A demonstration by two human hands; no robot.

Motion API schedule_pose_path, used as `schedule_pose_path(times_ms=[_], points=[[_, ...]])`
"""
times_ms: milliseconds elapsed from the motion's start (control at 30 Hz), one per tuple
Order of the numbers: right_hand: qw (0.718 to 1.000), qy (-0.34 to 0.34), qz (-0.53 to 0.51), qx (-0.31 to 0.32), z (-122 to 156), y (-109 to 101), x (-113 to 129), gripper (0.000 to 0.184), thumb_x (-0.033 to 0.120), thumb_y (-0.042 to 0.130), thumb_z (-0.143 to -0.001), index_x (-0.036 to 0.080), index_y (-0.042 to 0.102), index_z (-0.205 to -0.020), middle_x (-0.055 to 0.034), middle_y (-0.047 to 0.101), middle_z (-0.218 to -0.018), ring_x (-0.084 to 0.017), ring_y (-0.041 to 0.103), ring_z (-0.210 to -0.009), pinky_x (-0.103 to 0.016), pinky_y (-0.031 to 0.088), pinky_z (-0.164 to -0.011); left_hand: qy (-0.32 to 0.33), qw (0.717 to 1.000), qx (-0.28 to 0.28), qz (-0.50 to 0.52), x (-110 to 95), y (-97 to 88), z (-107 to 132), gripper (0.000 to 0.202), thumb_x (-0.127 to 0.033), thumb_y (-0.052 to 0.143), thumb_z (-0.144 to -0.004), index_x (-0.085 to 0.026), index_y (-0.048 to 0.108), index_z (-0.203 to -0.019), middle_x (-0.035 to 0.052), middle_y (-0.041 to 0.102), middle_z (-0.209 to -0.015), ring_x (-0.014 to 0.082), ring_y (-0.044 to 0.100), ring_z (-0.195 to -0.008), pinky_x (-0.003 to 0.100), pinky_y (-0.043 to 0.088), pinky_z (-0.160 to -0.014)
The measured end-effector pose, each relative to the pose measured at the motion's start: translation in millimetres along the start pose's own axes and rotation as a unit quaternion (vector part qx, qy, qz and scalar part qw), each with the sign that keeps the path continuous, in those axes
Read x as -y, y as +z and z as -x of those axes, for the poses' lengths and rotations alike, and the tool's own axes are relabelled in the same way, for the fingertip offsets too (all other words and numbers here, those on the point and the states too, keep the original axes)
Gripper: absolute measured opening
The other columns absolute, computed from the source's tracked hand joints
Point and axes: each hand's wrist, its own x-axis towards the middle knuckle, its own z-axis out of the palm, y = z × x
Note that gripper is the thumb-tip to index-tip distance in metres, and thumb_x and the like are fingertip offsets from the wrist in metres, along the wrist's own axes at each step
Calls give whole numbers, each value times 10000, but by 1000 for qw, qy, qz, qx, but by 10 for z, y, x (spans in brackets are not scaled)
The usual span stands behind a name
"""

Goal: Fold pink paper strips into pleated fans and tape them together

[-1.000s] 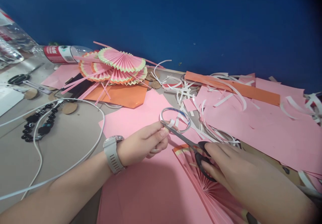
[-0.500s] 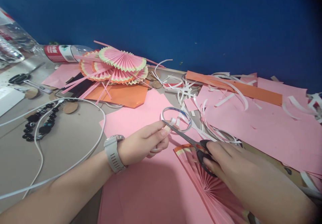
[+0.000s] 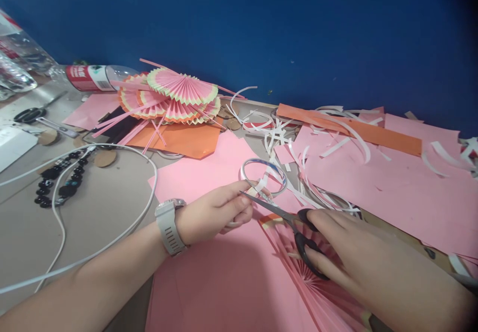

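Observation:
My left hand (image 3: 214, 211), with a grey watch (image 3: 169, 226) on the wrist, pinches a thin white strip that leads to a tape ring (image 3: 263, 175). My right hand (image 3: 354, 257) grips black-handled scissors (image 3: 287, 222); their blades point left and meet the strip at my left fingertips. A folded pink paper fan (image 3: 309, 282) lies under my right hand on a large pink sheet (image 3: 224, 277).
Finished pink-and-yellow paper fans (image 3: 179, 93) are piled at the back. Orange paper (image 3: 182, 140), white strip scraps (image 3: 284, 133), a white cable (image 3: 112, 172), black beads (image 3: 59, 182), another pair of scissors (image 3: 30, 115) and a plastic bottle (image 3: 93, 78) lie around. A blue wall stands behind.
The scissors' handles and my right hand have shifted slightly down and right. My left hand keeps its pinch on the strip, almost unmoved.

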Motion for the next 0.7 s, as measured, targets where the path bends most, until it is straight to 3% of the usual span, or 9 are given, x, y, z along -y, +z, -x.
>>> schedule_pose_path(times_ms=[233, 400, 467, 567, 633, 700], points=[[999, -17, 23, -35, -43, -36, -7, 195, 47, 437, -723, 222, 521, -699, 4, 507, -649, -160, 452, -538, -294, 247, -559, 6, 1000, -3, 2, -20, 1, -5, 227, -342, 303, -934, -172, 436, -1006, -86, 302, -558, 66, 220, -446, 199, 224, -418], [999, -26, 38, -9, -29, -28, 5, 253, 9, 435, -651, 231, 545, -703, -17, 559, -687, -192, 510, -590, -297, 305, -559, 12, 1000, -7, 10, -17, 3, 0, 258, -339, 301, -938, -166, 442, -1068, -84, 298, -562, 66, 218, -450, 197, 215, -413], [1000, -4, -20, 21, -46, -49, 18, 175, 77, 473, -717, 234, 549, -721, -8, 580, -681, -181, 529, -586, -279, 347, -543, 12, 1000, -3, 11, -7, 0, 2, 277, -337, 297, -940, -168, 437, -1109, -86, 287, -552, 67, 210, -444, 198, 211, -415], [984, 84, -148, 50, -100, -143, 18, 66, 222, 500, -794, 247, 561, -806, 11, 629, -701, -144, 563, -564, -230, 405, -500, 5, 1000, 5, 18, 8, -6, 4, 305, -354, 300, -940, -175, 439, -1144, -88, 265, -545, 66, 190, -437, 196, 185, -413], [973, 124, -191, 38, -109, -213, 2, 120, 245, 498, -797, 260, 567, -895, 0, 675, -798, -148, 615, -638, -209, 450, -525, 6, 1000, 2, 26, 14, -7, 2, 318, -372, 312, -936, -177, 440, -1152, -88, 253, -546, 66, 182, -438, 193, 168, -408], [977, 111, -180, 16, -50, -217, 3, 203, 259, 511, -781, 272, 570, -975, -18, 692, -883, -167, 640, -724, -205, 478, -576, 14, 1000, 0, 28, 15, -4, -3, 330, -386, 319, -932, -181, 430, -1167, -87, 250, -549, 69, 187, -441, 191, 171, -402]])
